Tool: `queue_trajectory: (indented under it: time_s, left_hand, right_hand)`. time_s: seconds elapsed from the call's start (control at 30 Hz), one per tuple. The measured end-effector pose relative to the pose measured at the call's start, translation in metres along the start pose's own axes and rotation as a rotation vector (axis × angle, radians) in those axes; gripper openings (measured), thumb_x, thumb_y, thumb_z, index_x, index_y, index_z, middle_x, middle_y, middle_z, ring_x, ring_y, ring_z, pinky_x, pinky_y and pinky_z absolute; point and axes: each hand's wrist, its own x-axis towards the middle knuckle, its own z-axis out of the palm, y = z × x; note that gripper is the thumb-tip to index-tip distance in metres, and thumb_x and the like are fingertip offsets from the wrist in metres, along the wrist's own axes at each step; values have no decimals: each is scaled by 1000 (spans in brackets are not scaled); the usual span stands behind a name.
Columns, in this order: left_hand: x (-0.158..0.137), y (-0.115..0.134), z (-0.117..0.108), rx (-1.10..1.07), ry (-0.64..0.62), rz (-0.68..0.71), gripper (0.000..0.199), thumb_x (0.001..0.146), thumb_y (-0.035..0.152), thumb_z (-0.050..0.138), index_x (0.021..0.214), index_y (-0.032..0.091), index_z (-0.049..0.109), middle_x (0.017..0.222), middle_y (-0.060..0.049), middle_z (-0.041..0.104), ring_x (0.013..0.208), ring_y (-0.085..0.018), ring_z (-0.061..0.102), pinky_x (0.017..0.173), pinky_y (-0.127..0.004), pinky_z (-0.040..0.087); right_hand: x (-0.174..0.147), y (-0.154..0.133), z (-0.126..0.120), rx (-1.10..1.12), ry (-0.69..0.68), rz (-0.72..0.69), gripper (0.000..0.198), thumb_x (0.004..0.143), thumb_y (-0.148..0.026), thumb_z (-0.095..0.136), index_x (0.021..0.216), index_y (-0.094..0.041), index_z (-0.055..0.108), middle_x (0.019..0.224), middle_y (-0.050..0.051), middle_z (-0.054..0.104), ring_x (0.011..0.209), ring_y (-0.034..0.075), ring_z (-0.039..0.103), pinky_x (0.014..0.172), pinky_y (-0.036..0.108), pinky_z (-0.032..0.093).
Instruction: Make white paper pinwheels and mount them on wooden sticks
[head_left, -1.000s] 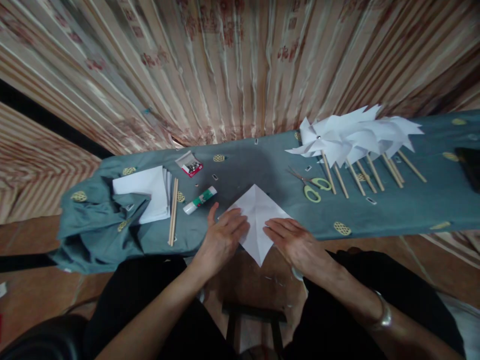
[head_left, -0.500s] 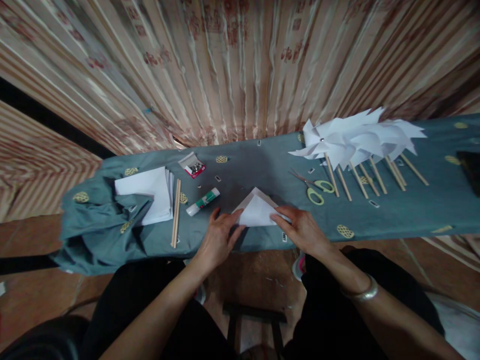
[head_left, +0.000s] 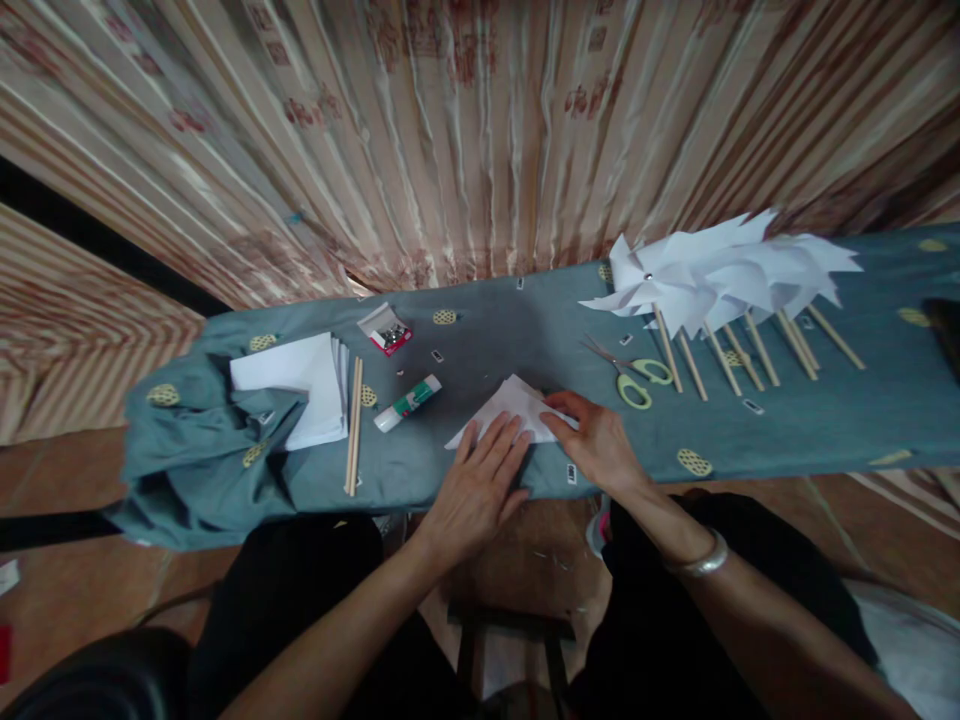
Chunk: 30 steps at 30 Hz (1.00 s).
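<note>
A sheet of white paper (head_left: 516, 396), folded into a triangle, lies near the front edge of the cloth-covered table. My left hand (head_left: 475, 492) rests flat across its lower left part, fingers stretched out. At the right corner, my right hand (head_left: 600, 443) pinches the paper between thumb and fingers. The fold's lower edge is partly hidden beneath my left hand. Left of the paper lies a glue stick (head_left: 409, 403) with a green label. To the right are scissors (head_left: 636, 378) with light green handles, blades slightly apart.
Several white paper pinwheels (head_left: 720, 280) on wooden sticks lie at the right. At the left sit a stack of white paper (head_left: 319, 395), wooden sticks (head_left: 354, 425) and a small red-and-white box of metal pins (head_left: 386, 330). A pleated curtain (head_left: 480, 150) hangs behind the grey-green tablecloth (head_left: 510, 320).
My left hand has slid right and forward, from holding the paper's left corner to lying flat on it. My right hand stays at the right corner. The left corner now shows.
</note>
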Motion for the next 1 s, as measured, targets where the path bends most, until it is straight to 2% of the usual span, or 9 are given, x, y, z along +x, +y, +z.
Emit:
queue_trajectory:
  time_s: [0.23, 0.53, 1.0]
  left_hand:
    - [1, -6, 5, -6, -48, -25, 66, 97, 46, 44, 151, 11, 27, 155, -19, 38, 149, -29, 26, 120, -58, 19]
    - [7, -9, 5, -19, -74, -44, 63, 98, 44, 44, 150, 13, 29, 155, -18, 40, 148, -29, 28, 119, -62, 16]
    - [8, -9, 5, -13, -84, -48, 63, 98, 47, 41, 150, 13, 30, 153, -18, 42, 147, -29, 30, 120, -61, 16]
  right_hand:
    - [0, 5, 1, -36, 38, -47, 24, 87, -33, 55, 101, -20, 71, 92, 7, 77, 85, 23, 72, 76, 34, 52]
    - [2, 6, 0, -61, 69, -69, 24, 86, -34, 54, 98, -21, 71, 86, 5, 77, 77, 21, 71, 71, 31, 52]
    - [3, 5, -1, -84, 69, -56, 24, 86, -34, 55, 98, -21, 71, 86, 6, 77, 78, 23, 71, 71, 32, 52]
